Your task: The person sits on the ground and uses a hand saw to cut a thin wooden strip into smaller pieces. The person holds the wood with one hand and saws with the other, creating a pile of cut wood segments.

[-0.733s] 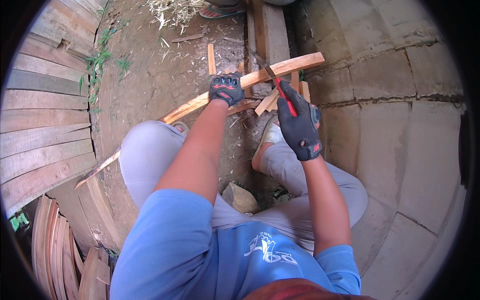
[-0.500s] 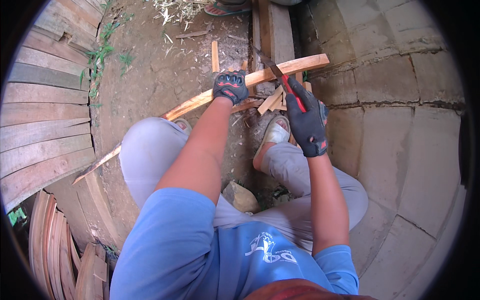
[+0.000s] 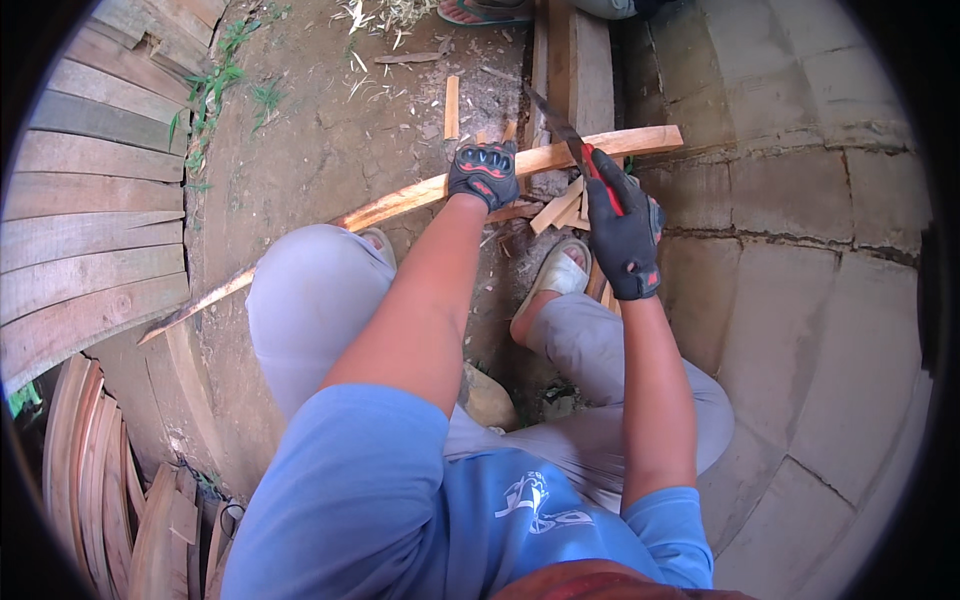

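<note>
Currently held piece: long narrow wooden strip, pale tan, orange-brown left of the grip, dark-edged near its thin far-left tip; right end squared; looks bowed, fisheye may add to that.
Strip location: diagonal, lower left to upper right, partly hidden by left knee, crossing over the near end of the timber beam.
Left hand: closed over strip.
Right hand: wrapped round red handle of cutting tool.
Blade: dark, narrow, lying across strip; teeth too small to tell.
Offcuts: short pale pieces, beside right foot.
T-shirt print: white lettering plus drawing, on blue.
Glove cuff mark: red, small, unreadable.
</note>
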`<act>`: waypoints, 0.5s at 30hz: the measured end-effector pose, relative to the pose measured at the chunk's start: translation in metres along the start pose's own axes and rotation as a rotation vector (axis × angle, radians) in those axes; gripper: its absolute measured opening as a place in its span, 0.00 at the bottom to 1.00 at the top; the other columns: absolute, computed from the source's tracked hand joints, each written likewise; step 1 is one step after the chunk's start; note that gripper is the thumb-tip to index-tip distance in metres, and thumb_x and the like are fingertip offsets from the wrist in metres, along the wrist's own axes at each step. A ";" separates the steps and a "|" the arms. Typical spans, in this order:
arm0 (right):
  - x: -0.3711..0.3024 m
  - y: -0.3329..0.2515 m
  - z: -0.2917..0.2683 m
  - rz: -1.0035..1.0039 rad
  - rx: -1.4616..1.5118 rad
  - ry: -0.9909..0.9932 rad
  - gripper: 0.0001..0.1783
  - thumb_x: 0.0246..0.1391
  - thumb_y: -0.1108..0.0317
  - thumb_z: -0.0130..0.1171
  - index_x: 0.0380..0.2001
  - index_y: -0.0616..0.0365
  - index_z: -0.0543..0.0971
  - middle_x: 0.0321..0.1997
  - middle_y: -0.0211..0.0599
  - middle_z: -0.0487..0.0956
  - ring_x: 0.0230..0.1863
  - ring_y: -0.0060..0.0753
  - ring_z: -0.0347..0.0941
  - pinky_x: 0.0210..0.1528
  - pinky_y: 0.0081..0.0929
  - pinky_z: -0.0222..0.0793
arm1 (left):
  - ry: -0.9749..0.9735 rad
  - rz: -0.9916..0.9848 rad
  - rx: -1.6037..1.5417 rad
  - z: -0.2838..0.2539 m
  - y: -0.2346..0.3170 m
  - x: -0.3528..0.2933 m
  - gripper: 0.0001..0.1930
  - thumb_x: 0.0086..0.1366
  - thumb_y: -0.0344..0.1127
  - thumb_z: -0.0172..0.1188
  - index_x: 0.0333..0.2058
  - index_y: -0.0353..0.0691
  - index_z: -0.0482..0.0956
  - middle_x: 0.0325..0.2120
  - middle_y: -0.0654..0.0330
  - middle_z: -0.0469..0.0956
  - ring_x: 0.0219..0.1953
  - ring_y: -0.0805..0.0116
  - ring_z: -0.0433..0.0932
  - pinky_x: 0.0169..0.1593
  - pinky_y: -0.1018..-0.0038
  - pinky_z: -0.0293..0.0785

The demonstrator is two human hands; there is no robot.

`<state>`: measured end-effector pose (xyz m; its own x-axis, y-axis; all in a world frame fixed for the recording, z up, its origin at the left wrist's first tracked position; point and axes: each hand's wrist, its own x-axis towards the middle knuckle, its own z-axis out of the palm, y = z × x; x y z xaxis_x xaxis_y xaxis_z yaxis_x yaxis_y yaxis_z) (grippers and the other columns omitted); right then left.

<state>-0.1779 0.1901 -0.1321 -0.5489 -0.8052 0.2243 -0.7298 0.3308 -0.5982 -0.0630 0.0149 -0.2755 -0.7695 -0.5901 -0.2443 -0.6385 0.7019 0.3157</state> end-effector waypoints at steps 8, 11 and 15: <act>0.027 0.017 -0.027 0.090 0.063 -0.025 0.20 0.64 0.59 0.64 0.54 0.55 0.89 0.48 0.52 0.89 0.52 0.48 0.87 0.57 0.39 0.78 | 0.035 -0.003 -0.010 0.002 0.001 -0.001 0.21 0.63 0.42 0.61 0.53 0.41 0.81 0.49 0.48 0.86 0.54 0.49 0.85 0.58 0.55 0.80; 0.035 0.028 -0.033 0.100 0.054 -0.053 0.19 0.63 0.60 0.64 0.54 0.55 0.89 0.47 0.50 0.90 0.50 0.46 0.87 0.56 0.37 0.78 | 0.035 0.015 -0.017 -0.002 0.000 -0.002 0.21 0.62 0.42 0.62 0.53 0.41 0.81 0.48 0.48 0.87 0.54 0.50 0.86 0.58 0.55 0.80; 0.031 0.031 -0.035 0.103 0.120 -0.063 0.19 0.64 0.61 0.64 0.55 0.52 0.89 0.47 0.48 0.90 0.49 0.45 0.87 0.55 0.36 0.78 | 0.086 0.045 -0.021 0.004 -0.003 0.000 0.23 0.63 0.47 0.65 0.53 0.41 0.81 0.46 0.48 0.87 0.51 0.48 0.86 0.57 0.54 0.80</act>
<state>-0.2316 0.1926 -0.1169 -0.5887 -0.8007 0.1106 -0.6153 0.3552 -0.7038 -0.0615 0.0146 -0.2800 -0.7926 -0.5909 -0.1501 -0.6022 0.7205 0.3439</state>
